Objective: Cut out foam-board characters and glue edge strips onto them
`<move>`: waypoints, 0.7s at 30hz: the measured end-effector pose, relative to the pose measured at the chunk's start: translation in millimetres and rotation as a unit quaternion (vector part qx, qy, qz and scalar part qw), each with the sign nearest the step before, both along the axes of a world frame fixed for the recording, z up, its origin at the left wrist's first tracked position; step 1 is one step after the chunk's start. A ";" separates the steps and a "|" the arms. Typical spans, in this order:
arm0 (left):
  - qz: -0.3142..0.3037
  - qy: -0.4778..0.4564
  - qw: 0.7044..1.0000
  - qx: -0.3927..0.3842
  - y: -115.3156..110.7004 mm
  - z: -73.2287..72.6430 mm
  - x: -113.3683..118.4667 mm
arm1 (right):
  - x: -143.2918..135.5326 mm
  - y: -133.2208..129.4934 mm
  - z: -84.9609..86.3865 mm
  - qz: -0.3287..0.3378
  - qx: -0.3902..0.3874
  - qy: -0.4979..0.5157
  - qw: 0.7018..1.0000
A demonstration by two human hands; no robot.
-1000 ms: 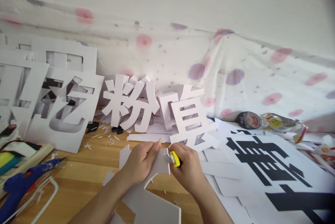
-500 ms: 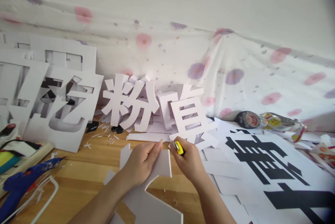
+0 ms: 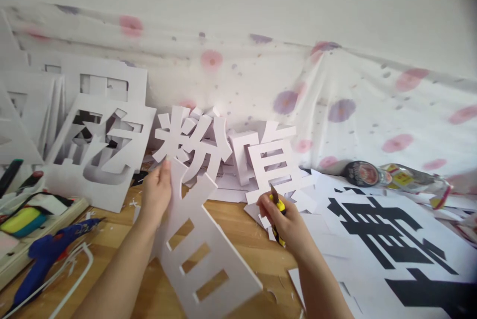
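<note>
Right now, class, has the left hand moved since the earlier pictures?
Yes. Judged against the blue glue gun, the left hand, holding the white board, has moved leftward, closer to the gun.

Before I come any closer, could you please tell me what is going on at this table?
A person's left hand holds up a white board with cut-out openings, tilted above the wooden table. The right hand grips a yellow and black utility knife, its blade pointing up, apart from the board. Behind them stand white cut-out characters; a blue glue gun lies at the left, and a sheet with black characters at the right.
</note>
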State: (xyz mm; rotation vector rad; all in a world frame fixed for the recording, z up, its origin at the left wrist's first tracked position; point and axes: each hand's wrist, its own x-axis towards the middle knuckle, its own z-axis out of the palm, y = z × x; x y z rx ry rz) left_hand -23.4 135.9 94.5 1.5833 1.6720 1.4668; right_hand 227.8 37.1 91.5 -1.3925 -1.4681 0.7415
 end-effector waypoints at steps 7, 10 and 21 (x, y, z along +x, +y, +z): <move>0.083 -0.030 0.996 0.021 3.6 3.1 -12.4 | 1.3 -9.5 -1.7 0.121 -0.076 -0.146 0.979; -0.032 -0.098 0.995 -0.013 -1.0 8.0 -17.6 | 2.4 -5.5 -4.8 0.047 -0.064 -0.203 0.976; -0.628 0.002 0.766 -0.138 -47.6 32.4 0.6 | 38.2 18.9 -19.7 -0.176 0.026 -0.131 0.975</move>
